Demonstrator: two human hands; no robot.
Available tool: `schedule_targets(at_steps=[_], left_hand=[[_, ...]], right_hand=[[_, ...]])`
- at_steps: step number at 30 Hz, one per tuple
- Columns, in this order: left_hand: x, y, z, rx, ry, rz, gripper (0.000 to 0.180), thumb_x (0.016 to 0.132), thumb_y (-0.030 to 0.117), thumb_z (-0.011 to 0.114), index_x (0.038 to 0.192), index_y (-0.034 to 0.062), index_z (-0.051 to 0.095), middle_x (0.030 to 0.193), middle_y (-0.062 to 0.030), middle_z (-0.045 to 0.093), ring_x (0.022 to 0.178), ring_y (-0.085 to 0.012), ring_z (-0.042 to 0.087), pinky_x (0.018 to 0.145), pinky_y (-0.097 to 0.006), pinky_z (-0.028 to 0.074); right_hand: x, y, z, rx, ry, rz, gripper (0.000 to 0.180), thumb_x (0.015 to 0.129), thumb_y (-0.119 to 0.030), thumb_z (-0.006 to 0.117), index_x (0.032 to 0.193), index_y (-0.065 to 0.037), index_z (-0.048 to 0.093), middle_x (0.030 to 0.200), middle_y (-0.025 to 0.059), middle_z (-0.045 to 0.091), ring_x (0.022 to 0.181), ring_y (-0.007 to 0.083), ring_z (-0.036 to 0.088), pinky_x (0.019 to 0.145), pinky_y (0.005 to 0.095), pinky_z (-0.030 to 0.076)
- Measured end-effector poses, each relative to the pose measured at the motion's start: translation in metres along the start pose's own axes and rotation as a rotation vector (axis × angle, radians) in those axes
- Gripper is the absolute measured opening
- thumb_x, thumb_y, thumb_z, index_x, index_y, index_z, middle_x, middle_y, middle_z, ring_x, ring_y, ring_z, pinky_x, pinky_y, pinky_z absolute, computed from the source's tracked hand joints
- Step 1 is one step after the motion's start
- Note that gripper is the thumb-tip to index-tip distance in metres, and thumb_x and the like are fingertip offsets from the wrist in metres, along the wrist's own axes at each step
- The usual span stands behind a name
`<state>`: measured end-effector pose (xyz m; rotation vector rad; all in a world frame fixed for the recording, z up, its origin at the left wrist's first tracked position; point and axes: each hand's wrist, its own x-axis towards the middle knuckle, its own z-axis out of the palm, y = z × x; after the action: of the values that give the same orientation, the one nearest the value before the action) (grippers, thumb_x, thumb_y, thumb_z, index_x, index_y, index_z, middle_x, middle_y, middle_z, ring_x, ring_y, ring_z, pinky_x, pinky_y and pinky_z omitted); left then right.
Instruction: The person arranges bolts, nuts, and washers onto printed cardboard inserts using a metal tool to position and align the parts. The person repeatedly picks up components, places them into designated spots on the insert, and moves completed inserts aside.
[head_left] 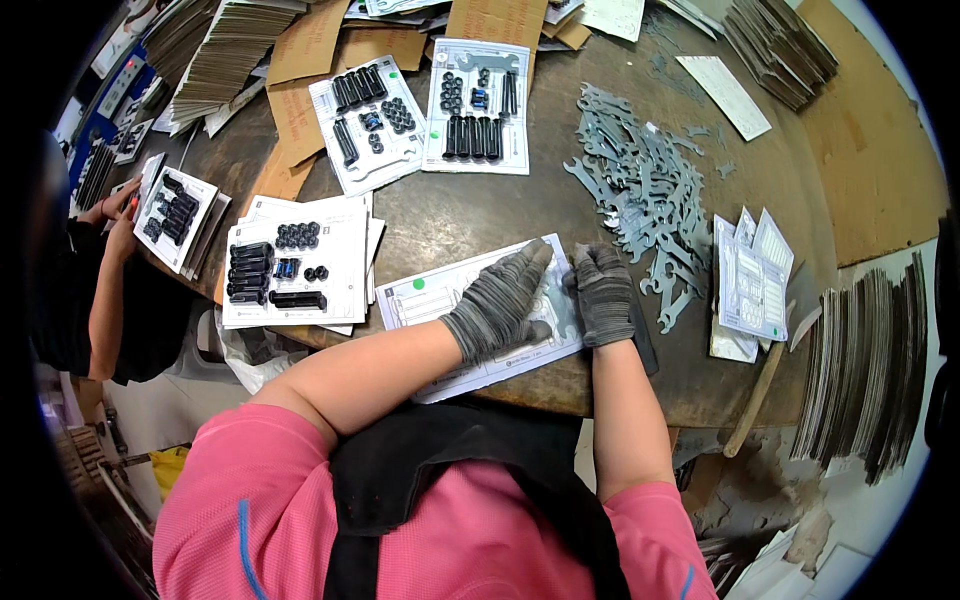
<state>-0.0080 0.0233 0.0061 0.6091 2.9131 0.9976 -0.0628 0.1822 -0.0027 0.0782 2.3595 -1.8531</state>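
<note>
A white printed card (pixel 425 310) with a green dot lies slantwise at the table's near edge. A silver open-ended wrench (pixel 562 308) rests on its right part. My left hand (pixel 500 303), in a grey striped glove, lies over the card with fingers stretched toward the upper right and thumb apart. At the card's right edge, beside the wrench, my gloved right hand (pixel 603 297) has its fingers curled in; what they hold, if anything, is hidden. A dark flat strip (pixel 643 335) shows beside the right wrist. Loose wrenches (pixel 650 190) are heaped beyond that hand.
Cards with black bolts and nuts lie left (pixel 345 255) and at the back (pixel 478 110). Small printed cards (pixel 752 275) and a wooden-handled tool (pixel 757 400) are right. Stacked sheets (pixel 865 370) stand far right. Another person's hands (pixel 122 215) hold a packed card at left.
</note>
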Motion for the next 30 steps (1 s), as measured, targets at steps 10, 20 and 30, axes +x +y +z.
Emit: schedule_targets(at_steps=[10, 20, 30], left_hand=[[0.012, -0.003, -0.006, 0.054, 0.125, -0.044, 0.058, 0.069, 0.024, 0.066, 0.119, 0.0010, 0.047, 0.110, -0.0185, 0.050, 0.100, -0.0332, 0.051, 0.088, -0.038, 0.042], [0.039, -0.013, -0.003, 0.333, -0.024, -0.029, 0.027, 0.076, 0.018, 0.054, 0.101, 0.0072, 0.058, 0.092, -0.0121, 0.058, 0.085, -0.0278, 0.057, 0.075, -0.038, 0.047], [0.032, -0.006, -0.018, 0.239, -0.058, 0.004, 0.056, 0.064, 0.044, 0.069, 0.104, 0.0072, 0.056, 0.094, -0.0131, 0.057, 0.093, -0.0286, 0.055, 0.081, -0.039, 0.044]], right_hand=[[0.022, 0.006, -0.004, 0.509, 0.000, 0.391, 0.018, 0.087, -0.023, 0.054, 0.088, -0.006, 0.048, 0.063, 0.0083, 0.056, 0.043, 0.0135, 0.047, 0.033, 0.0241, 0.035], [0.015, 0.003, -0.001, 0.680, 0.132, 0.277, 0.014, 0.089, -0.022, 0.051, 0.085, -0.010, 0.045, 0.060, 0.0042, 0.050, 0.044, 0.0117, 0.042, 0.034, 0.0232, 0.031], [-0.049, -0.027, 0.011, -0.868, 0.096, -0.181, 0.062, 0.064, -0.046, 0.070, 0.104, -0.001, 0.056, 0.096, 0.0181, 0.059, 0.094, 0.0319, 0.055, 0.083, 0.0399, 0.043]])
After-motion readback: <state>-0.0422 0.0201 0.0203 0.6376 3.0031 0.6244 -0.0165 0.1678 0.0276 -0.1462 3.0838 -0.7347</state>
